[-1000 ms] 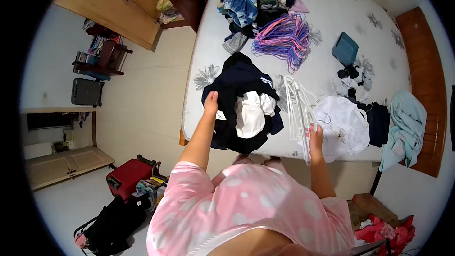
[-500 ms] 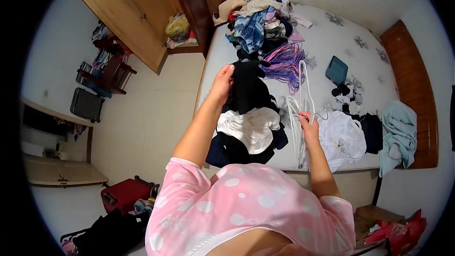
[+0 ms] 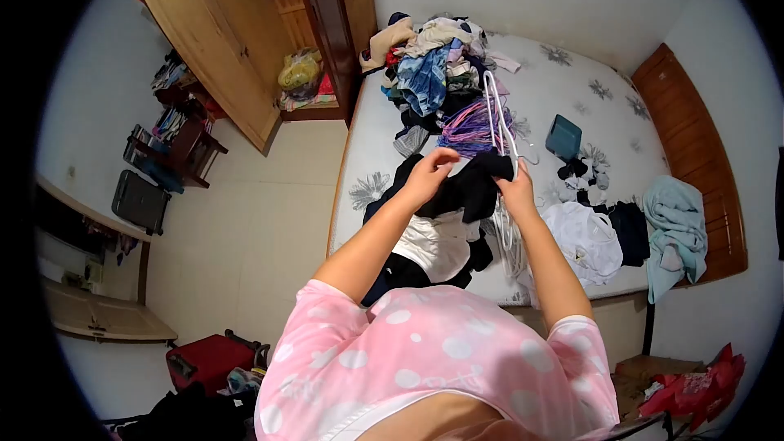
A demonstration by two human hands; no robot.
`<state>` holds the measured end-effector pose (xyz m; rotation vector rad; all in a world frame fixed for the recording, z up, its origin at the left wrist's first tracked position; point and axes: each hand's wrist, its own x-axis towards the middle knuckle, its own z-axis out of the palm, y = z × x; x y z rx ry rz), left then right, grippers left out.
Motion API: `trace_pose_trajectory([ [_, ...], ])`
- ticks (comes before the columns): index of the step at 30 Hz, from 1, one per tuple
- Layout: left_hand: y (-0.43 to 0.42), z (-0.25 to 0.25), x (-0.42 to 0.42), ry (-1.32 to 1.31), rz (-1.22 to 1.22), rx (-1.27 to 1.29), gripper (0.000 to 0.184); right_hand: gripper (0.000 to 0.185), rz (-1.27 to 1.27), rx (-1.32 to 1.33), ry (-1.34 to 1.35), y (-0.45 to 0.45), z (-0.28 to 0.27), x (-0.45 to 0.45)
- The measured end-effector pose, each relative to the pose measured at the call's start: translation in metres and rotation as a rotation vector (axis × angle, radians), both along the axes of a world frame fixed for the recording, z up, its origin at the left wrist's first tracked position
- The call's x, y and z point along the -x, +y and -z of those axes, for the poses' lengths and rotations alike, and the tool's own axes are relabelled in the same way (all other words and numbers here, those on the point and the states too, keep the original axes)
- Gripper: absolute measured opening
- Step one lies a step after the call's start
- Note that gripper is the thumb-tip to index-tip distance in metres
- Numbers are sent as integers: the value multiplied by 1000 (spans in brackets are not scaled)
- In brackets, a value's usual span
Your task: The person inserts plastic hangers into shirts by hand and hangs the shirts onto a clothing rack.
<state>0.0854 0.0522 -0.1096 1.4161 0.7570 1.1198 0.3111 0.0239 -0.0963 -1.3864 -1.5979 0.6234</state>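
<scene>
Your right grip (image 3: 516,190) is closed around a thin white hanger (image 3: 493,110); your left grip (image 3: 426,178) curls loosely at the black garment (image 3: 472,189), whether holding it I can't tell. That cloth, between both hands above the bed (image 3: 645,147), looks light and limp: take its edge. The hanger seems stiff, smooth, slippery. Crumpled white fabric (image 3: 433,247) lies below.

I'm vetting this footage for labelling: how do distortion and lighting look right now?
Head view: fisheye distortion, black corners, headboard tilted; head view: soft shadow across the pink top; head view: folds in the black garment hard to read.
</scene>
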Motion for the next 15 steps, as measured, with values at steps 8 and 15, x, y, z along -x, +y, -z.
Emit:
trace_pose_trajectory([
  [8, -21, 166, 16, 772, -243, -162, 89, 29, 12, 47, 385, -2, -30, -6],
  [15, 49, 141, 24, 466, -604, -60, 40, 27, 90, -75, 404, 0, -79, -47],
])
